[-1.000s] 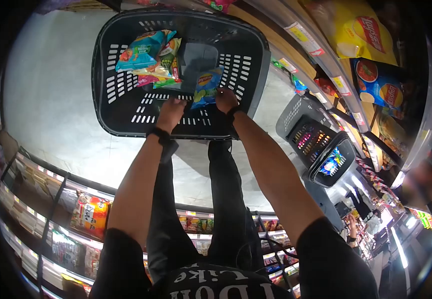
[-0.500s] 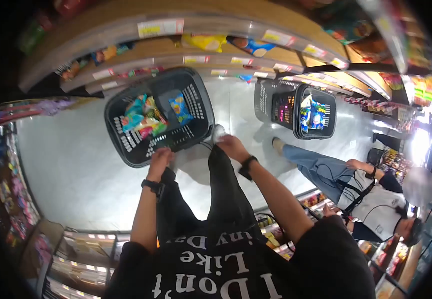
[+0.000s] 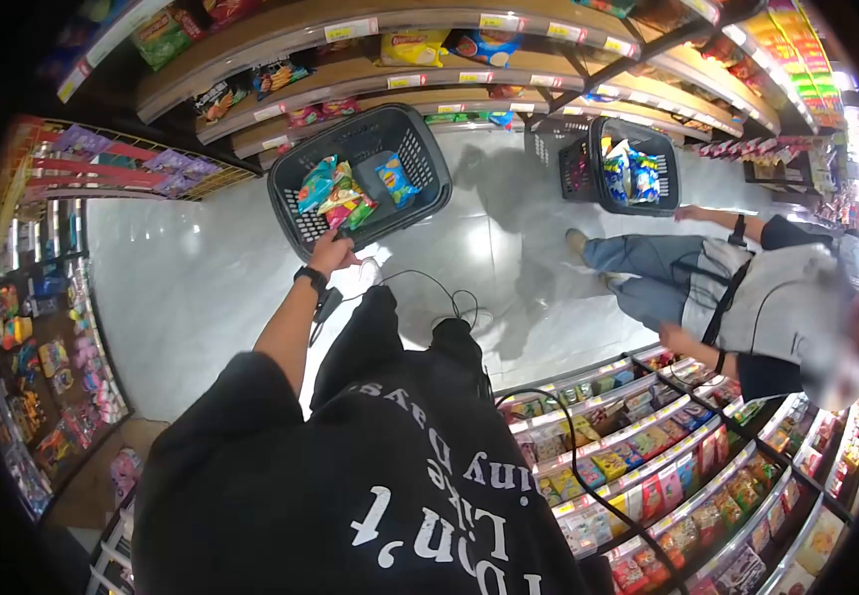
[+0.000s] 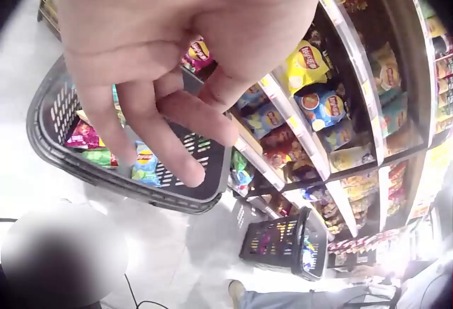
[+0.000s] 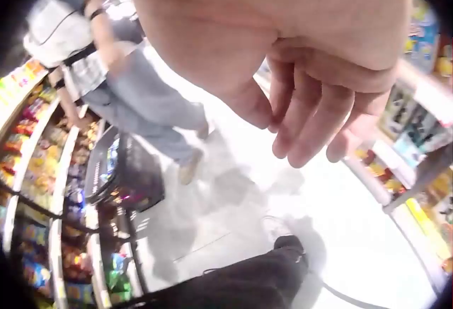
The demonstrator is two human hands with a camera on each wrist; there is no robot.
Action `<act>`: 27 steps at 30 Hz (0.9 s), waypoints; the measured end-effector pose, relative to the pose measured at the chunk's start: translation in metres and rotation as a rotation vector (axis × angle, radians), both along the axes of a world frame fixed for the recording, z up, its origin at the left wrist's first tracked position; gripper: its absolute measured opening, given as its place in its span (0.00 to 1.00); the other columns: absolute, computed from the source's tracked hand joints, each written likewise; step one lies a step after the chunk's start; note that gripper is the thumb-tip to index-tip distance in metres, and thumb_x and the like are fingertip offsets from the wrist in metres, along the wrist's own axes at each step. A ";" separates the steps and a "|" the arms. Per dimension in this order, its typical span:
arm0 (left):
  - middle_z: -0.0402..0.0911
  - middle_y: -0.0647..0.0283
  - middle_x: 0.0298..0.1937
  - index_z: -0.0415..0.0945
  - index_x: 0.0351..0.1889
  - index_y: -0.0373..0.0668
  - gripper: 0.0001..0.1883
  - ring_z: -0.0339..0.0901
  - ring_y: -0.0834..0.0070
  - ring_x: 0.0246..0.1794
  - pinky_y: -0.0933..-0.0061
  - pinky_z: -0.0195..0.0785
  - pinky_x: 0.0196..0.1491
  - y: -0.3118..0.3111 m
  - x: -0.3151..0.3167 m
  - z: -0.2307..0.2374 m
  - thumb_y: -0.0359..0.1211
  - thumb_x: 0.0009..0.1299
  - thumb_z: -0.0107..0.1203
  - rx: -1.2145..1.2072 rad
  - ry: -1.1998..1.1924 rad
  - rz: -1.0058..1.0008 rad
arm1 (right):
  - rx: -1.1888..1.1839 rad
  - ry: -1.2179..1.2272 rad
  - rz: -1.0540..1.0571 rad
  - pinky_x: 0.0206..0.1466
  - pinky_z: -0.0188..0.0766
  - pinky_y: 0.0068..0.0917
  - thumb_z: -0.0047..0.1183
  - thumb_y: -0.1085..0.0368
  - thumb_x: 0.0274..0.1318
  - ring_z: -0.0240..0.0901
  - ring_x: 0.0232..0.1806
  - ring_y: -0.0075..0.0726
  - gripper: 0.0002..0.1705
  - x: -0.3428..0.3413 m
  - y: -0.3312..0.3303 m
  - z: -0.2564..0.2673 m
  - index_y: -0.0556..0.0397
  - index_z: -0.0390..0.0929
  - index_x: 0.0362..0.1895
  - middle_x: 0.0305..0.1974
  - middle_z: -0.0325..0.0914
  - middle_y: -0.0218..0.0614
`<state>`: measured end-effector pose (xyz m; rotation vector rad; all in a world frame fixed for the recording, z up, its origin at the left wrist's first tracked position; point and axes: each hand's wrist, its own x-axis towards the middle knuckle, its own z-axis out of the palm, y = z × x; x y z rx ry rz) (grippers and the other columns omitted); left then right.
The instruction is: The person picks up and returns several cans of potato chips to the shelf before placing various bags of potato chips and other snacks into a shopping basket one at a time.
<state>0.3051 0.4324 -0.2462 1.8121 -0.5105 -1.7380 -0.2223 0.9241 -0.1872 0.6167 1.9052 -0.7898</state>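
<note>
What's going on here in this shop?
A person in a black T-shirt has their left hand close to a basket on the floor, fingers loosely bent. Their right hand hangs loosely too; neither grips anything. Snack bags lie in the basket. Another person stands near a second basket with blue bags in it.

I see bright light — floor glaring, shadows soft — shelves bowed toward black corners, my right wrist view washed out.
</note>
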 end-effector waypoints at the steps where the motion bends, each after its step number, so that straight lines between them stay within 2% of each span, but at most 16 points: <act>1: 0.79 0.50 0.25 0.67 0.47 0.26 0.16 0.82 0.63 0.21 0.62 0.84 0.29 0.010 0.000 -0.016 0.31 0.70 0.56 0.010 0.033 -0.007 | 0.022 -0.047 -0.034 0.40 0.76 0.34 0.50 0.55 0.66 0.79 0.37 0.30 0.14 0.008 0.019 0.006 0.49 0.79 0.47 0.40 0.82 0.34; 3: 0.77 0.47 0.23 0.68 0.38 0.28 0.13 0.81 0.61 0.19 0.58 0.86 0.30 0.026 -0.016 0.001 0.32 0.70 0.55 0.056 -0.013 -0.028 | 0.014 -0.111 -0.048 0.38 0.76 0.33 0.50 0.56 0.66 0.80 0.36 0.31 0.14 0.013 0.050 0.011 0.50 0.79 0.47 0.40 0.82 0.35; 7: 0.79 0.50 0.24 0.70 0.35 0.28 0.15 0.85 0.60 0.23 0.64 0.81 0.27 0.081 -0.059 0.048 0.35 0.73 0.54 0.061 -0.078 -0.123 | -0.078 -0.178 -0.007 0.35 0.75 0.30 0.50 0.58 0.67 0.80 0.34 0.32 0.14 -0.002 0.095 0.001 0.53 0.79 0.48 0.40 0.83 0.37; 9: 0.79 0.53 0.24 0.73 0.45 0.28 0.16 0.86 0.60 0.27 0.66 0.81 0.29 0.121 -0.067 0.044 0.36 0.74 0.54 0.011 -0.058 -0.178 | -0.141 -0.182 0.016 0.33 0.74 0.29 0.50 0.59 0.67 0.80 0.33 0.32 0.14 -0.025 0.111 -0.007 0.55 0.79 0.48 0.39 0.84 0.39; 10: 0.81 0.52 0.28 0.75 0.52 0.31 0.18 0.87 0.58 0.32 0.65 0.82 0.34 0.151 -0.059 0.010 0.37 0.74 0.54 -0.063 -0.098 -0.178 | -0.175 -0.167 0.024 0.32 0.74 0.28 0.50 0.59 0.67 0.80 0.32 0.32 0.14 -0.039 0.115 -0.011 0.55 0.79 0.49 0.39 0.84 0.39; 11: 0.85 0.49 0.35 0.75 0.58 0.34 0.20 0.88 0.59 0.37 0.62 0.83 0.39 0.184 -0.033 -0.033 0.37 0.75 0.55 -0.360 -0.289 -0.647 | -0.220 -0.152 0.016 0.31 0.73 0.27 0.50 0.59 0.68 0.81 0.32 0.32 0.15 -0.051 0.112 -0.017 0.56 0.79 0.49 0.39 0.84 0.40; 12: 0.86 0.47 0.42 0.74 0.62 0.36 0.22 0.88 0.62 0.39 0.62 0.83 0.42 0.197 -0.040 -0.028 0.40 0.76 0.54 0.008 -0.111 -0.412 | -0.263 -0.132 0.012 0.30 0.73 0.27 0.50 0.60 0.68 0.81 0.31 0.32 0.15 -0.065 0.105 -0.022 0.57 0.78 0.49 0.39 0.85 0.41; 13: 0.87 0.47 0.45 0.72 0.66 0.38 0.25 0.88 0.62 0.41 0.61 0.83 0.44 0.219 -0.052 -0.010 0.44 0.78 0.51 0.075 -0.062 -0.357 | -0.298 -0.097 0.011 0.29 0.73 0.26 0.50 0.60 0.68 0.81 0.31 0.33 0.15 -0.080 0.101 -0.028 0.57 0.78 0.49 0.39 0.85 0.41; 14: 0.86 0.44 0.49 0.67 0.69 0.38 0.29 0.87 0.58 0.45 0.57 0.83 0.46 0.248 -0.036 -0.032 0.49 0.79 0.48 -0.260 -0.183 -0.775 | -0.339 -0.059 0.014 0.28 0.73 0.25 0.50 0.61 0.68 0.81 0.30 0.33 0.15 -0.099 0.091 -0.029 0.58 0.78 0.50 0.39 0.85 0.42; 15: 0.84 0.41 0.52 0.63 0.72 0.39 0.30 0.86 0.52 0.47 0.53 0.82 0.48 0.262 -0.025 -0.065 0.49 0.80 0.47 -0.226 0.067 -0.697 | -0.382 0.000 0.039 0.27 0.72 0.25 0.50 0.61 0.68 0.81 0.30 0.33 0.15 -0.115 0.076 -0.033 0.59 0.78 0.50 0.39 0.85 0.42; 16: 0.82 0.40 0.56 0.62 0.72 0.38 0.31 0.85 0.49 0.49 0.50 0.81 0.50 0.269 -0.056 -0.030 0.49 0.80 0.46 0.134 0.046 -0.483 | -0.433 0.067 0.088 0.33 0.76 0.32 0.52 0.58 0.68 0.83 0.34 0.36 0.17 -0.134 0.067 -0.043 0.57 0.77 0.52 0.40 0.85 0.41; 17: 0.81 0.42 0.59 0.64 0.69 0.39 0.29 0.83 0.50 0.53 0.49 0.80 0.52 0.280 -0.069 -0.029 0.49 0.79 0.45 0.186 0.086 -0.410 | -0.482 0.136 0.136 0.38 0.79 0.39 0.53 0.55 0.68 0.84 0.38 0.38 0.19 -0.152 0.058 -0.053 0.55 0.75 0.55 0.41 0.85 0.39; 20: 0.76 0.46 0.65 0.65 0.64 0.42 0.24 0.78 0.51 0.61 0.49 0.75 0.56 0.311 -0.104 -0.025 0.47 0.79 0.44 0.332 0.141 -0.201 | -0.487 0.234 0.241 0.39 0.80 0.31 0.55 0.60 0.68 0.84 0.37 0.35 0.17 -0.189 0.007 -0.022 0.61 0.76 0.51 0.41 0.84 0.44; 24: 0.69 0.47 0.70 0.55 0.74 0.41 0.29 0.73 0.51 0.66 0.50 0.69 0.63 0.306 -0.148 -0.041 0.39 0.78 0.45 0.375 0.086 -0.253 | -0.727 0.293 0.364 0.40 0.79 0.29 0.55 0.58 0.69 0.83 0.37 0.33 0.17 -0.220 -0.031 -0.039 0.62 0.79 0.48 0.41 0.85 0.42; 25: 0.68 0.47 0.71 0.53 0.77 0.41 0.31 0.72 0.51 0.67 0.51 0.67 0.65 0.297 -0.151 -0.041 0.37 0.78 0.46 0.346 0.205 -0.296 | -0.721 0.281 0.388 0.40 0.79 0.28 0.55 0.58 0.69 0.83 0.38 0.33 0.17 -0.234 -0.039 -0.037 0.61 0.79 0.48 0.41 0.85 0.42; 27: 0.71 0.50 0.66 0.57 0.72 0.41 0.27 0.73 0.54 0.62 0.53 0.67 0.60 0.285 -0.197 -0.050 0.39 0.77 0.47 0.397 -0.010 -0.352 | -0.687 0.214 0.455 0.40 0.78 0.28 0.55 0.57 0.69 0.83 0.38 0.32 0.17 -0.250 -0.041 -0.035 0.61 0.79 0.49 0.41 0.85 0.41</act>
